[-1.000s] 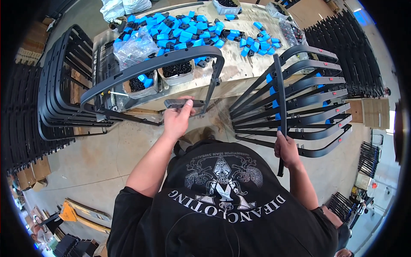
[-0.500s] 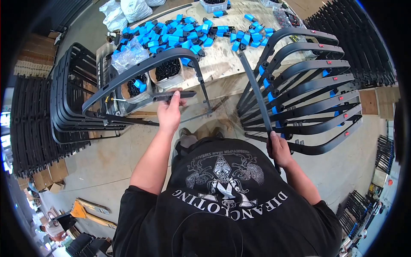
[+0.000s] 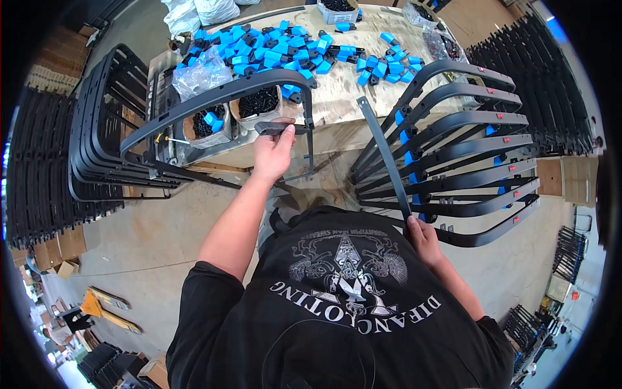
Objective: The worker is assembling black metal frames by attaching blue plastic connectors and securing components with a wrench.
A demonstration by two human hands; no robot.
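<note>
My left hand (image 3: pixel 273 153) is closed on a short dark bar-like piece (image 3: pixel 271 129), thumb along its side, close to the upright of a large black curved metal frame (image 3: pixel 194 106). Whether the piece touches that upright I cannot tell. That frame leans at the table's front edge. My right hand (image 3: pixel 424 236) grips the lower end of a long, flat black bar (image 3: pixel 387 155). The bar slants up and away, its far end in front of the table's edge. Just right of it stands a row of similar curved black frames (image 3: pixel 483 121) with blue parts and small red tags.
Many blue-and-black parts (image 3: pixel 259 48) cover the wooden table (image 3: pixel 340 71). Boxes of small black pieces (image 3: pixel 259 102) stand at its front, beside a clear plastic bag (image 3: pixel 201 72). More frames (image 3: pixel 81 149) are stacked left. A yellow pallet jack (image 3: pixel 107 308) is behind on the left.
My left hand has moved right and a little forward with the short piece, nearer the frame's upright. My right hand keeps its hold on the long bar. The view has shifted slightly.
</note>
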